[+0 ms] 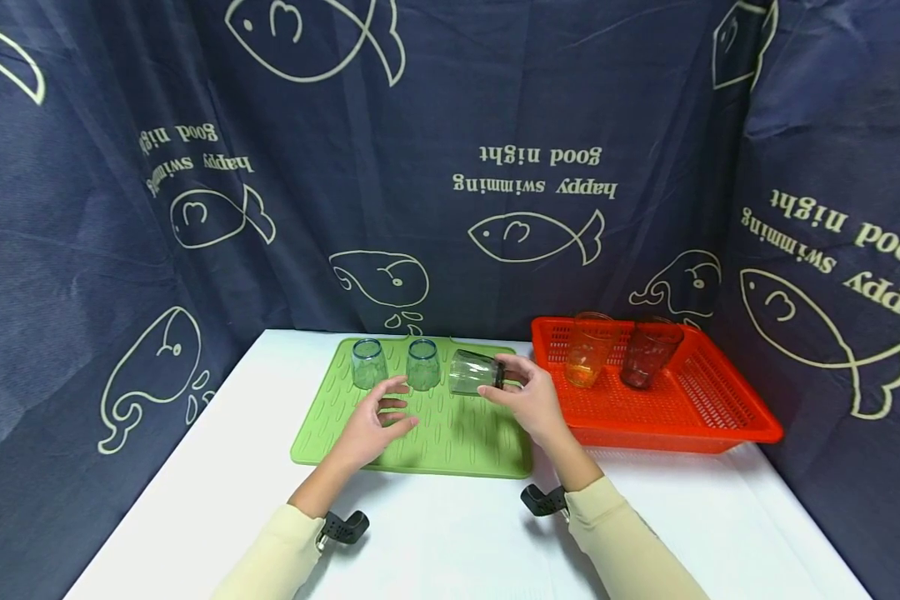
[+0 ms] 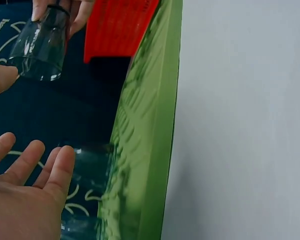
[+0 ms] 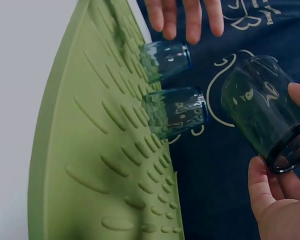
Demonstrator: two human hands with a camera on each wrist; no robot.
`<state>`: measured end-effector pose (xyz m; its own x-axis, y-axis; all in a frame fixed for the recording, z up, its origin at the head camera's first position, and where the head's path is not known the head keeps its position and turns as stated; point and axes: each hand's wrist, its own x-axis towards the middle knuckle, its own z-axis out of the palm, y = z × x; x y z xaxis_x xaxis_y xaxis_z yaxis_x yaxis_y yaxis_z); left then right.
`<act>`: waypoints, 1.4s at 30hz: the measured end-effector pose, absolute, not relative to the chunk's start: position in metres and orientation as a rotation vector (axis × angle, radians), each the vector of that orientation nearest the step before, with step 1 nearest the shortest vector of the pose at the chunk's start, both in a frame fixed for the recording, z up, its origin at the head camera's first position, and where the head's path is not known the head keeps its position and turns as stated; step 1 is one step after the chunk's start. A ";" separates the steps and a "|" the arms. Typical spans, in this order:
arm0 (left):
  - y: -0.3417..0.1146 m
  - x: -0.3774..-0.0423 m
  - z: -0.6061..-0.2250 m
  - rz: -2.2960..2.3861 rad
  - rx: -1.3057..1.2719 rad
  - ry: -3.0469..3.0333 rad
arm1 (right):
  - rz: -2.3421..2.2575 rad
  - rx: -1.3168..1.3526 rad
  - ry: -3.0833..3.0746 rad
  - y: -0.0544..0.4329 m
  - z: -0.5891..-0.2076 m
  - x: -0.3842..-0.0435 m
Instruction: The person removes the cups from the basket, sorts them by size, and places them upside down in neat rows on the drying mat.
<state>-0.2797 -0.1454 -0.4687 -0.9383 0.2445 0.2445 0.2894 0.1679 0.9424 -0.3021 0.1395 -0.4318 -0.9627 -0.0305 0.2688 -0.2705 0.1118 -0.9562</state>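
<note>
My right hand (image 1: 531, 400) grips a smoky grey-green drinking glass (image 1: 471, 372) by its darker end, with the glass lying on its side above the green ribbed drying mat (image 1: 435, 446). In the right wrist view, thumb and fingers sit on opposite sides of that glass (image 3: 265, 107). My left hand (image 1: 375, 425) is held over the mat's left half, fingers spread and loosely bent, with nothing in it. Just beyond it, two bluish glasses, one on the left (image 1: 369, 367) and one in the middle (image 1: 423, 367), stand side by side on the mat.
A red perforated plastic basket (image 1: 660, 435) sits at the right of the white table (image 1: 450, 533). Inside it an orange glass (image 1: 588, 354) and a dark red glass (image 1: 645, 354) lean slightly. A dark blue curtain (image 1: 420, 167) with fish drawings hangs behind and at both sides.
</note>
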 end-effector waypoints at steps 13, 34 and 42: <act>-0.179 -0.276 -0.479 -1.683 -0.441 -2.487 | 1.829 0.225 -2.243 0.128 -0.442 -0.325; -0.240 -0.271 -0.482 -1.022 -0.479 -2.835 | 1.654 0.031 -2.334 0.117 -0.446 -0.352; -0.266 -0.268 -0.472 -0.851 -0.438 -2.964 | 1.632 -0.025 -2.332 0.117 -0.448 -0.359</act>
